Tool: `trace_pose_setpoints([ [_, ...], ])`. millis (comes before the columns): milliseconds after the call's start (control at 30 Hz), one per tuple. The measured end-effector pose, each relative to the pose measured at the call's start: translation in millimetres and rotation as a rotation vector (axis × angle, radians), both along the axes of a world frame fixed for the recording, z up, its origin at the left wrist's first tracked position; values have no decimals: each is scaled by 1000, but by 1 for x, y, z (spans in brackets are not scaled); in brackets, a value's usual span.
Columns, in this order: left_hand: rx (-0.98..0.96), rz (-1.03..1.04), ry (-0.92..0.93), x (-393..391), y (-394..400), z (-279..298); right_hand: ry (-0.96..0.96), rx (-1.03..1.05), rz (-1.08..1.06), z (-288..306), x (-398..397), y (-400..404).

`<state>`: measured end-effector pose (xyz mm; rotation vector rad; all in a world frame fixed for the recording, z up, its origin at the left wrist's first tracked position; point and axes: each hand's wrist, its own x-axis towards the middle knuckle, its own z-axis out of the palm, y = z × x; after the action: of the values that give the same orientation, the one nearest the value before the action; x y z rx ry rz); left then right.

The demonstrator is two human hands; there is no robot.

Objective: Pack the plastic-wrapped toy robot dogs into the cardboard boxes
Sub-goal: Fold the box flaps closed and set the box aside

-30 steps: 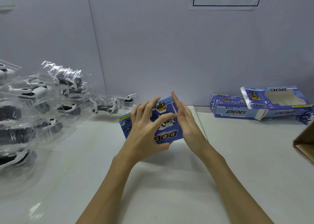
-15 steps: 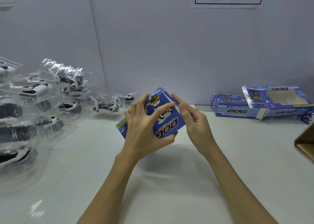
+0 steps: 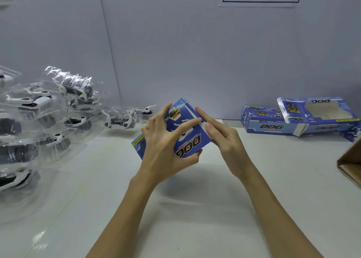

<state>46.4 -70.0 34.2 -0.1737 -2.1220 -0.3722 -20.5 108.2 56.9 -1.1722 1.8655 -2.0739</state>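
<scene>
White table [image 3: 195, 218] against a grey wall. Held above the table's middle, the blue DOG box [image 3: 187, 132] has rotated further over the last second, its right end rising toward the camera. Left hand [image 3: 166, 146] grips it, fingers curled round the face; right hand [image 3: 224, 138] presses extended fingers on the end flap, which suggests closure is under way. Wrapped toy robot dogs [image 3: 48, 121] wait piled along the left edge; two further boxes [image 3: 300, 119] lie at the far right corner.

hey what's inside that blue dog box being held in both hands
Cannot tell: the blue DOG box shows only printed outer faces, and the left hand and right hand cover its sides.
</scene>
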Motion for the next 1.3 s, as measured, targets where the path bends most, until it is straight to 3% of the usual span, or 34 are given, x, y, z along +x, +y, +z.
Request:
trace_pose_setpoints([
  [233, 54, -30, -76, 4, 1, 8, -18, 15, -28, 2, -2, 4],
  [567, 97, -4, -86, 5, 1, 11, 151, 56, -47, -7, 5, -13],
  [733, 99, 5, -57, 7, 0, 11, 326, 106, -134, -12, 11, -20],
  [1300, 141, -21, 15, 1, -3, 6, 280, 60, -165, -18, 8, -27],
])
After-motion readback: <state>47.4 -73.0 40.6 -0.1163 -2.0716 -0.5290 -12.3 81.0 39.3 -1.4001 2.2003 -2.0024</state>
